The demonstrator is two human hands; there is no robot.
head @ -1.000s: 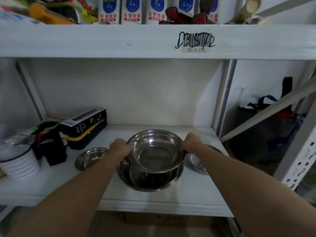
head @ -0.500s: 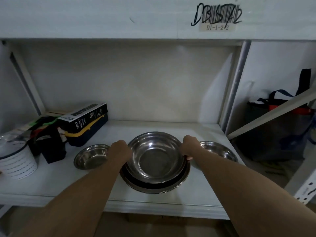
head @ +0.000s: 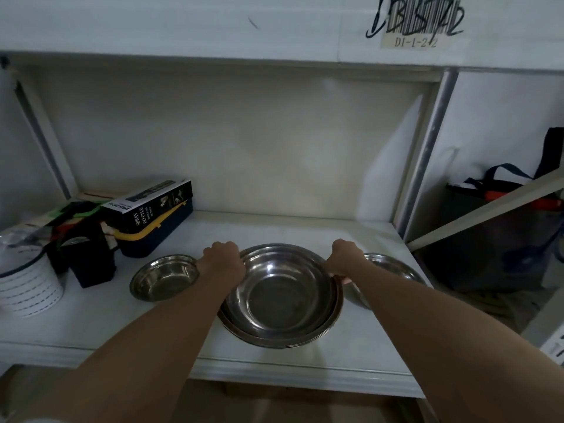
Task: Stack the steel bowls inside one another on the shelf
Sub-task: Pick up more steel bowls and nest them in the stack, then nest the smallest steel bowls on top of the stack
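1. The left hand (head: 224, 258) curls its fingers over the left rim of the inner steel bowl (head: 279, 288), with knuckles up; the fingers are closed on that rim.
2. The right hand (head: 346, 257) grips the right rim of the same bowl. Its fingertips (head: 345, 279) wrap under the edge and are closed on it.
3. The inner steel bowl sits nested inside the outer steel bowl (head: 283, 341). Only a thin crescent of the outer rim shows along the front and right. The inner bowl holds nothing.
4. The nested pair rests on the white shelf (head: 351, 346), near its front edge and about midway across.
5. A small steel bowl (head: 163, 277) stands on the shelf just left of the left forearm. It is upright and empty.
6. Another steel bowl (head: 387, 267) stands on the shelf to the right, partly hidden behind the right forearm. Its contents cannot be determined.
7. A black box marked SPRAY BOTTLE (head: 149, 206) lies on top of a dark blue case with a yellow trim (head: 158, 236) at the back left of the shelf.
8. A black square container (head: 88, 257) stands in front of that case; its contents cannot be determined.
9. A white striped canister (head: 27, 288) stands at the far left edge, with a clear wrapper over its top.
10. A barcode label (head: 415, 27), scribbled over in black, is stuck on the front of the shelf above.
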